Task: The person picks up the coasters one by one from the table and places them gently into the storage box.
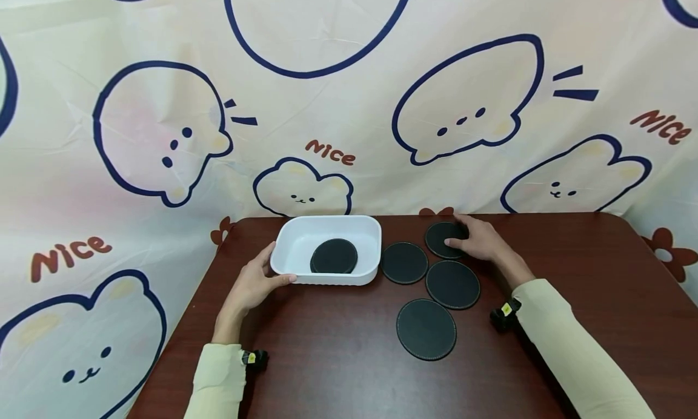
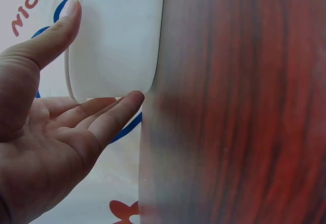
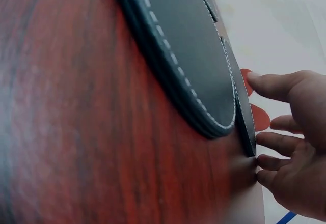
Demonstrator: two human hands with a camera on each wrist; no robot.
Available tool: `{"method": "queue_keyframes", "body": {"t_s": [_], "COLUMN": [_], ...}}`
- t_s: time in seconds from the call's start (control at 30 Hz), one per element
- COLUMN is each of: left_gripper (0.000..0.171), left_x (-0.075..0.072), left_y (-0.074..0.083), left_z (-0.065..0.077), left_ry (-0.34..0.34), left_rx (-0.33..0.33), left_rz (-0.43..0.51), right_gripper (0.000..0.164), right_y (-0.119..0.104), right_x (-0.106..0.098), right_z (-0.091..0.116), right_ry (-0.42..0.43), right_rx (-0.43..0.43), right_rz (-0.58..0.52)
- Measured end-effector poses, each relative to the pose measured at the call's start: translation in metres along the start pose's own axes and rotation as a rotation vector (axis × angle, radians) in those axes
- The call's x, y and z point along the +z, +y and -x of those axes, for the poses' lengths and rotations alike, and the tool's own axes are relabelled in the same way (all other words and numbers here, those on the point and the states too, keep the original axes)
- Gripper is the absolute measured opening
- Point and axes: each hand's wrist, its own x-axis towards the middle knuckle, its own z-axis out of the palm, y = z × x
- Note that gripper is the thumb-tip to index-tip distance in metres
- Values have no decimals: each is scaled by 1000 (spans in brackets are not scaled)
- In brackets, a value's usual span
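Note:
A white plastic tray stands near the back edge of the table, with one round black coaster inside. My left hand holds the tray's left end, thumb at the front rim and the other fingers along the end wall. In the left wrist view, the fingertips lie along the tray's pale outer wall. My right hand is at the farthest black coaster, thumb over its face and fingers at its right edge. The right wrist view shows those fingertips along the rim of this coaster.
Other black coasters lie flat on the dark wooden table: a left one, a middle one and a front one, with pale stitching round their rims. A printed cloth hangs behind the table.

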Motion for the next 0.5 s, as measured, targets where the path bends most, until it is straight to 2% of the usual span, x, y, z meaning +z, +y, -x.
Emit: {"method": "queue_keyframes", "body": {"t_s": [0.23,0.5], "left_gripper": [105,105], "left_x": [-2,-1], "left_y": [0,-2], "left_z": [-1,0], "left_ry": [4,3], "left_rx": [8,7], "left_rz": [-1,-4], "right_gripper": [78,74], "right_y": [-5,-7], "right_x": [2,1], "right_z": [1,2], "right_ry": [15,122], "right_rx": [-5,-12], "right_rz": [9,-85]}}
